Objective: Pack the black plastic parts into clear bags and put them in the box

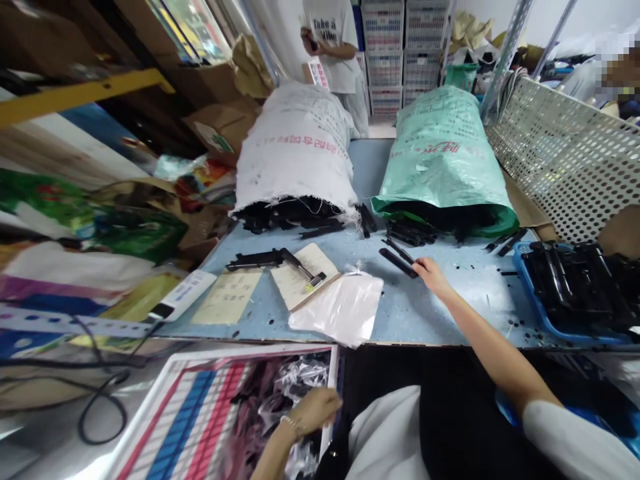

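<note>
My right hand (pixel 431 275) reaches over the blue table (pixel 450 313). Its fingers pinch the near end of a slim black plastic piece (pixel 400 251). Just beside this lies a wider black strip (pixel 397 263), close to my fingertips. My left hand (pixel 316 407), wearing a beaded bracelet, is low over the edge of a striped crate (pixel 200 413). Its fingers are curled, and whatever they may hold is hidden. Clear-wrapped items (pixel 300 373) fill the crate's right part. A black part with a metal rod (pixel 300 267) rests across a notepad (pixel 313 257), left of my right hand.
A white sack (pixel 300 140) and a green sack (pixel 445 153) lie with black parts at their mouths. A blue basket (pixel 533 293) holds black pieces at right. Nearby are a plastic bag (pixel 345 307), a yellowish paper (pixel 227 300) and a perforated panel (pixel 565 153). A person (pixel 333 53) stands behind.
</note>
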Tool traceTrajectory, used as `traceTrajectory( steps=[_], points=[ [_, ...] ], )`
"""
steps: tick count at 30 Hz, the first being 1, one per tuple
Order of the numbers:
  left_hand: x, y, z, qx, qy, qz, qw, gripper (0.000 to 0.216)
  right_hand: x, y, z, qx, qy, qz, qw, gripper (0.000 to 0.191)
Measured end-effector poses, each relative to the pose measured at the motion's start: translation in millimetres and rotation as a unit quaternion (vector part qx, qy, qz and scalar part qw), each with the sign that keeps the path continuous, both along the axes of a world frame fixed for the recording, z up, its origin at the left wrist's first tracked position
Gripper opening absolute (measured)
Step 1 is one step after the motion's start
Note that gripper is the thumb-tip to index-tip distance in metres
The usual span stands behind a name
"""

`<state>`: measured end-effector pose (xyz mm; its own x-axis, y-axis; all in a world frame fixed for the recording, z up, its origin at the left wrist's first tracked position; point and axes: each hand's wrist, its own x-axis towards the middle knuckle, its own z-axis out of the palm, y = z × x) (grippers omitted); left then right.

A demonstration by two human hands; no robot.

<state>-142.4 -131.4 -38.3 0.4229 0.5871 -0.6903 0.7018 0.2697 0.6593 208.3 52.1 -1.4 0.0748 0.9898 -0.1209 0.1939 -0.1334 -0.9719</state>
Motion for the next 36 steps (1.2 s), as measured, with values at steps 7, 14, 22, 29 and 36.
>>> traceTrajectory(
  steps=[7, 14, 22, 29, 36],
  points=[
    [146.4, 89.3, 78.5, 0.136, -0.455, 0.347, 0.809, 0.062, -46.2, -116.7, -2.0, -0.073, 0.208, 0.133, 0.966, 0.049],
    [209.0, 89.5, 93.7, 0.009, -0.446, 0.32, 0.836, 0.045, 14.2, -86.8, 50.6, 0.19, -0.144, -0.079, 0.968, 0.048],
    [209.6, 105.1, 89.0, -0.03, -0.427, 0.399, 0.811, 0.048, -2.1, -80.3, 46.0, 0.121, -0.064, 0.04, 0.99, 0.058],
    [212.7, 120.3, 89.2, -0.14, -0.476, 0.419, 0.76, 0.054, 6.8, -122.4, 14.8, 0.391, -0.36, 0.115, 0.839, 0.041],
    [202.7, 95.2, 100.0, 0.16, -0.405, 0.444, 0.783, 0.045, -19.3, -119.3, 31.3, 0.177, -0.112, 0.122, 0.97, 0.051]
  ],
)
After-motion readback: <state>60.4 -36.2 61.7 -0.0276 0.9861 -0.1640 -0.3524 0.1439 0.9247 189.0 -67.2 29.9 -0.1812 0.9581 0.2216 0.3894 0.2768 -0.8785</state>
